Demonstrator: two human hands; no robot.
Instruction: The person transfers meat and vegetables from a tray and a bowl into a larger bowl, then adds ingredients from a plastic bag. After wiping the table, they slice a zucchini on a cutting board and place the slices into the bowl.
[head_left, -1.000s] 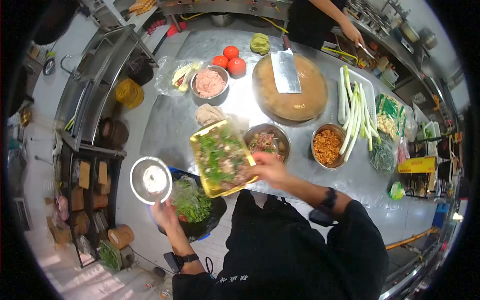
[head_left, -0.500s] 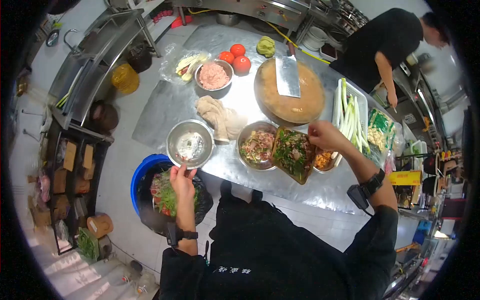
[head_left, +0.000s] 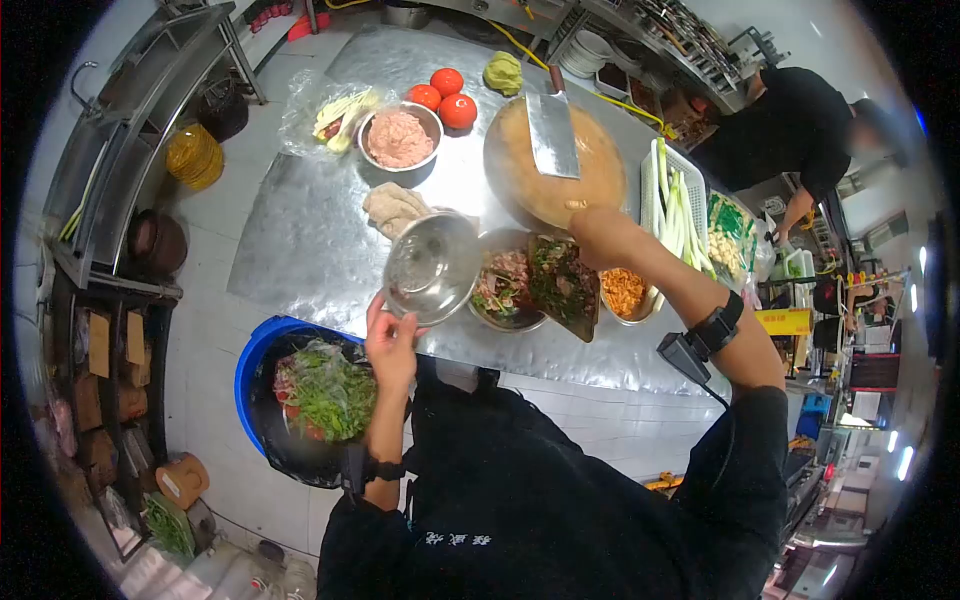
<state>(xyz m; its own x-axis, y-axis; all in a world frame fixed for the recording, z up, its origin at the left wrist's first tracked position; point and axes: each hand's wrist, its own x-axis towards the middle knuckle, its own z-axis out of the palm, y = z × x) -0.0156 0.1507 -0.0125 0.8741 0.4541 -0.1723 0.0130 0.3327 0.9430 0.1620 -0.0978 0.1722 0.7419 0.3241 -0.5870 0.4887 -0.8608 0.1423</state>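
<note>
My left hand (head_left: 392, 340) grips the near rim of a shiny metal bowl (head_left: 432, 262), which is lifted and tilted at the table's front edge. In my right hand (head_left: 603, 238) is a square container (head_left: 585, 325) of chopped greens and meat. It is tipped steeply beside and partly over a second metal bowl (head_left: 515, 318), which holds a chopped meat and vegetable mix (head_left: 501, 279). To the right, a bowl of orange chopped food (head_left: 623, 293) stands partly behind the container. A beige cloth (head_left: 393, 207) lies behind the lifted bowl.
On the metal table (head_left: 300, 225) are a cleaver (head_left: 553, 135) on a round chopping board (head_left: 510, 165), minced meat (head_left: 400, 140), tomatoes (head_left: 458, 111) and a basket of green onions (head_left: 676, 205). A lined blue bin (head_left: 250, 400) stands on the floor at left. Another person (head_left: 790, 130) works at the right.
My left hand has raised and tilted the metal bowl, bringing it right, closer to the mix bowl. My right hand has tipped the square container more steeply. The camera view has shifted.
</note>
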